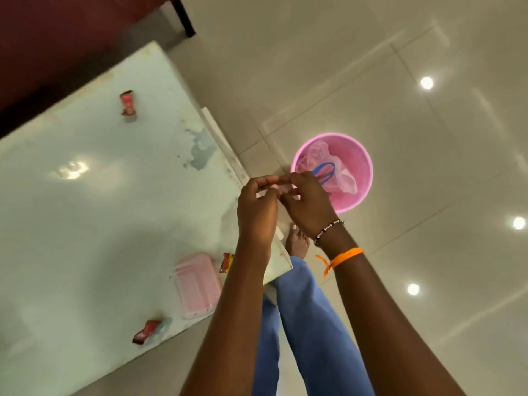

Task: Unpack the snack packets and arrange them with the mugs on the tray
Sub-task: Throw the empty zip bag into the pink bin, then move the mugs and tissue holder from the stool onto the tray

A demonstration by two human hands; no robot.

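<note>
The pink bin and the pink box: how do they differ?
The pink bin is round, stands on the floor and holds crumpled plastic. The pink box is rectangular, paler, and lies on the table. The bin is open-topped; whether the box is lidded is unclear. Both are pink plastic.

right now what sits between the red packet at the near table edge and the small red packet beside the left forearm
A pale pink rectangular plastic box lies between the near packet and the small one, in the head view.

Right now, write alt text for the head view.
Left hand and right hand pinch something small and pale together near a pink bin on the floor. On the white table lie three red packets and a pink container.
</note>
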